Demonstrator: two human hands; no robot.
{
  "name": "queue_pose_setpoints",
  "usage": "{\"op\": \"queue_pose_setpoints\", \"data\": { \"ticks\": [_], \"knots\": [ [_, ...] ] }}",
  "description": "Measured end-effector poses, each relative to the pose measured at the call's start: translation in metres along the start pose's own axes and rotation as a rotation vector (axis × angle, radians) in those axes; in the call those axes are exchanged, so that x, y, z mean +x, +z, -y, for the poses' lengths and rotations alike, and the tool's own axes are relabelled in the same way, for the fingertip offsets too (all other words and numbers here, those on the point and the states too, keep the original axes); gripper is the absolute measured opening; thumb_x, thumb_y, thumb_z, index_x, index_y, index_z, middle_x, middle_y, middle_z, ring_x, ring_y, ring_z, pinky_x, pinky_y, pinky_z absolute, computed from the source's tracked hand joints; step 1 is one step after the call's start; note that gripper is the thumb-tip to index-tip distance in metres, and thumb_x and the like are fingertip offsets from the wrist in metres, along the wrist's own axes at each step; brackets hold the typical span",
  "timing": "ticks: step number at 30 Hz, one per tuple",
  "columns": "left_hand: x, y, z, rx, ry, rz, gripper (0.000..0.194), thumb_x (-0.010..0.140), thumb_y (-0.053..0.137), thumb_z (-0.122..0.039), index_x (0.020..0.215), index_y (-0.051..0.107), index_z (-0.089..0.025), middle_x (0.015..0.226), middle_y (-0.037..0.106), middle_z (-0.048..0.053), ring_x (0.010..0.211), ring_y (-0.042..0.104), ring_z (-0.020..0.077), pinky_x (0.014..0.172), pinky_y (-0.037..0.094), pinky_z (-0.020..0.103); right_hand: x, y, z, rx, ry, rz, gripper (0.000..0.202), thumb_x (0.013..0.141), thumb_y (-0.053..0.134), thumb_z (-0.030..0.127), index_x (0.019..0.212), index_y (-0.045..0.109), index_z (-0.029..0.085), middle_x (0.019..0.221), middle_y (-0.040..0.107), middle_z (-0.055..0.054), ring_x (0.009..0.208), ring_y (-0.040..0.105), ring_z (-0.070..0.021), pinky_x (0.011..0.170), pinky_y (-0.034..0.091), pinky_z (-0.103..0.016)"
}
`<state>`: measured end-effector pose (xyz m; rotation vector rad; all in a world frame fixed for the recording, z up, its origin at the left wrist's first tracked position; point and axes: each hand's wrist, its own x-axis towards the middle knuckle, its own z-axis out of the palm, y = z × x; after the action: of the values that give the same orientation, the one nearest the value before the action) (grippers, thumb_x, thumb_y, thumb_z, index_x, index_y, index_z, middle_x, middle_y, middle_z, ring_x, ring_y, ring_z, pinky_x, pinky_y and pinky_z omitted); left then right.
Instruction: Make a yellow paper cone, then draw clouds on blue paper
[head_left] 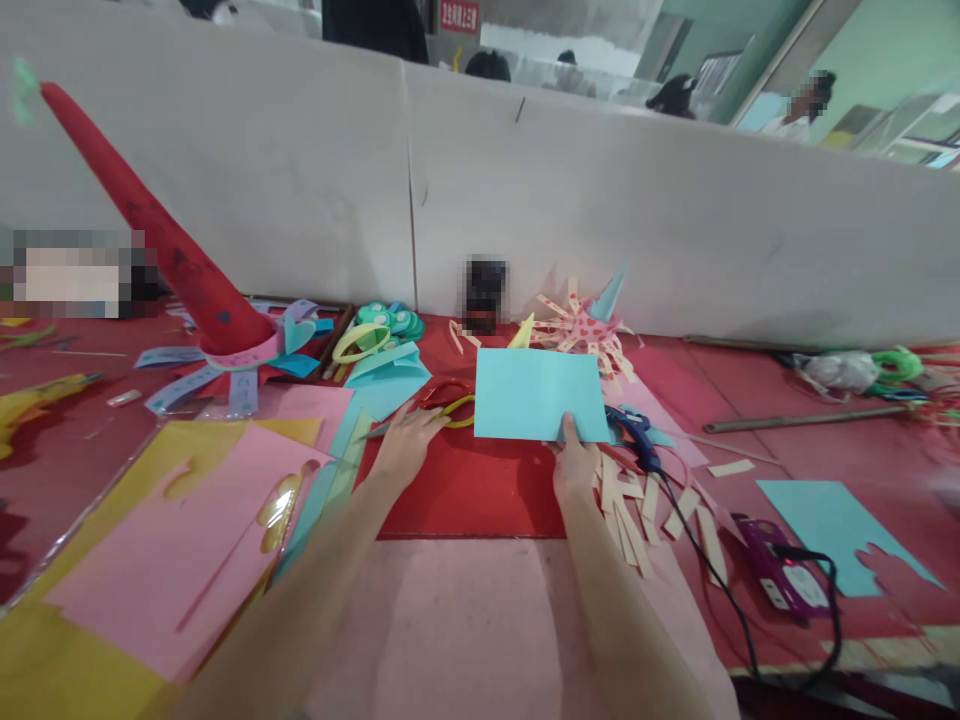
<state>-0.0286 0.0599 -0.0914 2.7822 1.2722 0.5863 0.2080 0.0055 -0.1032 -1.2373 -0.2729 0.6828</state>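
Note:
My right hand (576,462) holds a light blue paper sheet (538,395) by its lower right edge, thumb on top, above a red sheet (469,495). My left hand (409,440) lies at the scissors (457,405), which have red and yellow handles; its fingers reach the handles, and the blades point left beneath it. Whether it grips them is not clear. Just right of the blue sheet is a dark blue glue gun (637,440) with a black cord. Beige paper strips (630,515) are scattered beside my right wrist.
Pink paper (202,540) on yellow sheets covers the left side. A red cone (187,270) leans at the back left. A spiky pink paper piece (592,330) stands behind. To the right are a purple power box (784,570), a cut blue sheet (832,520) and a stick (810,418).

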Motion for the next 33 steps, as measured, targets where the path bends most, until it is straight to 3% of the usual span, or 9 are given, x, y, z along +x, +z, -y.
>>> {"op": "queue_pose_setpoints", "data": {
  "ticks": [10,14,19,22,24,25,27,31,33],
  "knots": [
    [-0.002,-0.002,0.0,-0.115,-0.095,-0.11,0.046,0.077,0.029,0.0,0.111,0.056,-0.017,0.119,0.057,0.007,0.111,0.051,0.0189,0.105,0.022,0.046,-0.004,0.002,0.003,0.013,-0.007,-0.004,0.06,0.059,0.068,0.043,0.109,0.054,0.012,0.113,0.058,-0.011,0.08,0.061,-0.0177,0.045,0.051,-0.022],
    [0.001,-0.011,-0.01,-0.4,-0.22,-0.259,0.034,0.084,0.033,-0.016,0.11,0.055,-0.016,0.112,0.061,0.008,0.106,0.053,0.0182,0.099,0.035,0.039,-0.006,0.002,0.001,0.009,0.0,0.009,0.057,0.06,0.067,0.044,0.106,0.056,0.013,0.108,0.06,-0.01,0.075,0.062,-0.0163,0.045,0.051,-0.023],
    [0.003,-0.016,-0.004,-0.934,-0.522,-0.431,0.032,0.085,0.036,-0.032,0.109,0.052,-0.018,0.092,0.066,0.005,0.089,0.06,0.0168,0.085,0.046,0.034,-0.005,0.002,0.001,0.027,0.014,0.023,0.053,0.06,0.068,0.043,0.104,0.057,0.014,0.106,0.061,-0.008,0.068,0.062,-0.014,0.041,0.049,-0.021],
    [0.005,-0.017,0.005,-1.102,-0.653,-0.534,0.025,0.08,0.046,-0.035,0.095,0.056,-0.018,0.072,0.062,0.0,0.071,0.061,0.0139,0.073,0.05,0.028,-0.005,0.002,0.002,0.065,0.039,0.014,0.052,0.059,0.069,0.04,0.102,0.057,0.013,0.108,0.06,-0.009,0.066,0.061,-0.0128,0.04,0.048,-0.021],
    [0.005,-0.018,0.007,-1.227,-0.715,-0.525,0.02,0.078,0.049,-0.036,0.083,0.056,-0.018,0.059,0.055,-0.003,0.054,0.056,0.0098,0.058,0.05,0.022,-0.006,0.003,0.003,0.073,0.049,0.014,0.053,0.058,0.07,0.039,0.102,0.057,0.013,0.109,0.059,-0.01,0.066,0.06,-0.0128,0.04,0.048,-0.02],
    [0.004,-0.019,0.005,-1.33,-0.737,-0.467,0.021,0.078,0.048,-0.038,0.079,0.055,-0.018,0.054,0.052,-0.005,0.046,0.051,0.0077,0.05,0.047,0.019,-0.006,0.003,0.003,0.071,0.051,0.016,0.053,0.058,0.07,0.039,0.102,0.057,0.013,0.11,0.059,-0.01,0.067,0.061,-0.0131,0.04,0.048,-0.02],
    [0.002,-0.023,-0.001,-1.564,-0.757,-0.208,0.025,0.08,0.046,-0.04,0.073,0.052,-0.017,0.05,0.047,-0.006,0.037,0.042,0.0049,0.038,0.039,0.016,-0.007,0.003,0.003,0.058,0.051,0.015,0.054,0.058,0.07,0.04,0.102,0.057,0.012,0.111,0.059,-0.011,0.07,0.061,-0.0139,0.041,0.048,-0.02],
    [-0.006,-0.029,-0.013,-1.709,-0.653,0.563,0.025,0.078,0.052,-0.038,0.075,0.055,-0.014,0.055,0.054,-0.002,0.037,0.047,0.0053,0.033,0.036,0.015,-0.005,0.003,0.002,0.028,0.059,-0.006,0.054,0.057,0.069,0.042,0.1,0.057,0.012,0.11,0.06,-0.011,0.071,0.061,-0.014,0.043,0.05,-0.02],
    [-0.007,-0.027,-0.012,-1.748,-0.606,0.682,0.024,0.077,0.054,-0.037,0.079,0.057,-0.013,0.062,0.058,0.001,0.046,0.054,0.0076,0.04,0.043,0.017,-0.005,0.003,0.002,0.021,0.057,-0.001,0.054,0.058,0.069,0.043,0.101,0.057,0.012,0.11,0.059,-0.011,0.069,0.061,-0.0133,0.043,0.049,-0.02]
  ]
}}
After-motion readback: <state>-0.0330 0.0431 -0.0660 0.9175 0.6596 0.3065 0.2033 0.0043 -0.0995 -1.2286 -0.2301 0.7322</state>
